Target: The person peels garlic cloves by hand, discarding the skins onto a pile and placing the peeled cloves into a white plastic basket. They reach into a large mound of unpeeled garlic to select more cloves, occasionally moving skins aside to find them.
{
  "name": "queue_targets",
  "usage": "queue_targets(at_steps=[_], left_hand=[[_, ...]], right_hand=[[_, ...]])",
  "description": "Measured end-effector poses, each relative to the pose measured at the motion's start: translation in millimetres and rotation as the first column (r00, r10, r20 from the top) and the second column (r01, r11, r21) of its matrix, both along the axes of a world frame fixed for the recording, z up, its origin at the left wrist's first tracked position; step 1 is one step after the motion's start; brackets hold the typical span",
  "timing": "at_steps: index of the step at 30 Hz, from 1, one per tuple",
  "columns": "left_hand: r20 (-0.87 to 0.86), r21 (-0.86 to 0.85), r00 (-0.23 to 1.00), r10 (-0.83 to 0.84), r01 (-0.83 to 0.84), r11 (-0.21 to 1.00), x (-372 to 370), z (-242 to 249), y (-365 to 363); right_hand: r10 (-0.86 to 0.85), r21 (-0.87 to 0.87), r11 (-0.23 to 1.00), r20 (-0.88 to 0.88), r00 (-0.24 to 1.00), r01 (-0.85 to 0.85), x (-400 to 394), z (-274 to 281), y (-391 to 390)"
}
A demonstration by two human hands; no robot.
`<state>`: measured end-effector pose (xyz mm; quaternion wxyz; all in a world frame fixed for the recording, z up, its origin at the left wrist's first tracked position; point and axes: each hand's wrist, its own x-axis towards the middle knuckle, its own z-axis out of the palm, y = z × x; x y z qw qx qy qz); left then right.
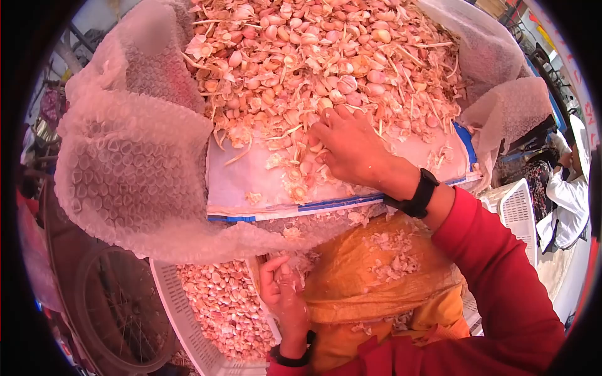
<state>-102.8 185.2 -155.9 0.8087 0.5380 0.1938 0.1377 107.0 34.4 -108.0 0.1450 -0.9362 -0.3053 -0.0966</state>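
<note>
A large heap of garlic cloves [301, 50] with loose skins and dry stems covers the raised surface before me. My right hand [351, 147], with a black watch at its wrist, reaches into the near edge of the heap. Its fingers are curled around garlic cloves, partly hidden under the palm. Lower down, my left hand [287, 297] is beside the inner rim of a white plastic basket [164, 291]. Thumb and fingers are drawn together there, and whatever they hold cannot be made out. Cleaner, loose garlic cloves [222, 310] fill much of that basket.
Bubble wrap [119, 169] drapes the sides and front of the work surface. A white sheet with a blue edge [338, 203] lies under the heap. Orange cloth [370, 276] with skins covers my lap. A spoked wheel [122, 310] stands left; another white basket [517, 216] and a person [567, 194] are right.
</note>
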Motion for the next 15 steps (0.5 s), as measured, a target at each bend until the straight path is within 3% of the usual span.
queue_targets(at_steps=[3,6,8,11,15], left_hand=[[0.003,0.35,0.999,-0.048,0.044,0.936,-8,11,-9],[0.109,0.625,0.971,-0.214,0.101,0.774,3,32,-2],[0.156,0.887,0.955,-0.253,-0.023,0.462,37,66,-3],[0.114,0.988,0.97,-0.213,-0.087,0.13,72,78,-7],[0.142,0.983,0.975,-0.17,-0.12,0.137,88,70,-17]], right_hand=[[0.027,0.058,0.998,-0.053,0.998,-0.024,-7,0,-8],[0.052,0.145,0.989,-0.082,0.995,-0.04,-14,-9,-17],[0.085,0.224,0.972,-0.031,0.996,-0.076,-14,-16,-22],[0.035,0.273,0.961,0.028,0.999,-0.041,-19,-15,-24],[-0.043,0.372,0.928,0.02,0.999,0.032,-29,-6,-32]])
